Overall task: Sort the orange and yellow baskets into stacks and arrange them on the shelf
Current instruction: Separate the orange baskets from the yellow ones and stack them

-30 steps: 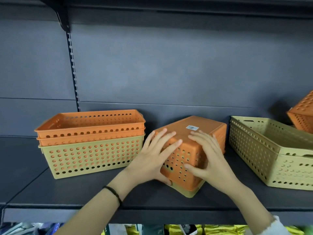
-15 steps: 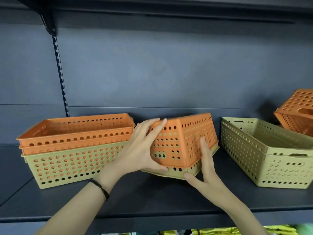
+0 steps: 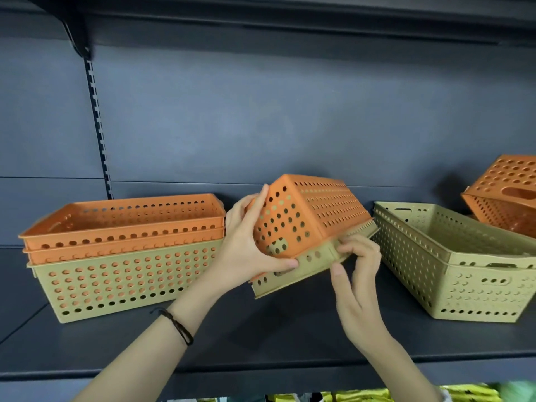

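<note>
An upside-down orange basket is nested over a yellow basket, both lifted and tilted above the shelf. My left hand grips the orange basket's near end. My right hand pinches the yellow basket's rim from below. At the left stands a yellow basket with two orange baskets nested inside it. At the right are stacked yellow baskets, and a tilted orange basket leans behind them.
The dark shelf back wall rises close behind the baskets, with a slotted upright at the left. An upper shelf overhangs. Yellow goods show below the shelf's front edge.
The nested orange and yellow pair has been raised off the shelf and tipped. My right hand slid from the orange basket's side to the yellow rim, which now sticks out further.
</note>
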Available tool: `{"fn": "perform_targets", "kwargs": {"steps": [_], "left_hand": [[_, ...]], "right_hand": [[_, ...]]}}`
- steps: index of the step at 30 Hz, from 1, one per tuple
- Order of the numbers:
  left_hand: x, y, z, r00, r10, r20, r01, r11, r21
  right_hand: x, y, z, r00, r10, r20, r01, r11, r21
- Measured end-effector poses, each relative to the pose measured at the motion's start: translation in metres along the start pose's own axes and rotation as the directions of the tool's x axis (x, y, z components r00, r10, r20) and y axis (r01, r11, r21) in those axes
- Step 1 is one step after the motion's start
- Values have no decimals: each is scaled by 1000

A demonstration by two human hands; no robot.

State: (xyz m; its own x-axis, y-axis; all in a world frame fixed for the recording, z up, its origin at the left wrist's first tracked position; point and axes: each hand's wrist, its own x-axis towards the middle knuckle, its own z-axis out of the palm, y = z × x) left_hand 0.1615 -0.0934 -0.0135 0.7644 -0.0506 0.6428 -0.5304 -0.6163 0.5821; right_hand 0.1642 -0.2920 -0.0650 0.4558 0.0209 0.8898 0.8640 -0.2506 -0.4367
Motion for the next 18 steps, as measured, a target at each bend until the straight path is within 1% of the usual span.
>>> {"fn": "perform_targets", "kwargs": {"steps": [3,6,9,12,15,17,18], "left_hand": [[0,4,2,997,-62,-40,61,998,-32],[-5,5,5,995,-86,-58,85,996,-20],[-4,6,1,990,-129,-63,124,989,-74],[7,6,-9,967,-234,-96,213,959,-190],[21,4,-15,931,-347,-118,286,889,-357],[30,6,-14,905,-406,-126,312,836,-452],[35,9,-12,898,-419,-134,311,821,-479]], "right_hand": [[8,-3,-1,1000,-20,-13,20,1000,-1],[10,-9,6,998,8,-68,-11,999,-45],[9,-13,8,993,-11,-114,2,997,-83],[11,-17,-3,986,-24,-166,14,998,-65],[17,-16,-20,981,-28,-194,22,999,-33],[18,-16,-28,975,-39,-218,30,999,-45],[18,-19,-30,974,-15,-226,9,1000,-25]]}}
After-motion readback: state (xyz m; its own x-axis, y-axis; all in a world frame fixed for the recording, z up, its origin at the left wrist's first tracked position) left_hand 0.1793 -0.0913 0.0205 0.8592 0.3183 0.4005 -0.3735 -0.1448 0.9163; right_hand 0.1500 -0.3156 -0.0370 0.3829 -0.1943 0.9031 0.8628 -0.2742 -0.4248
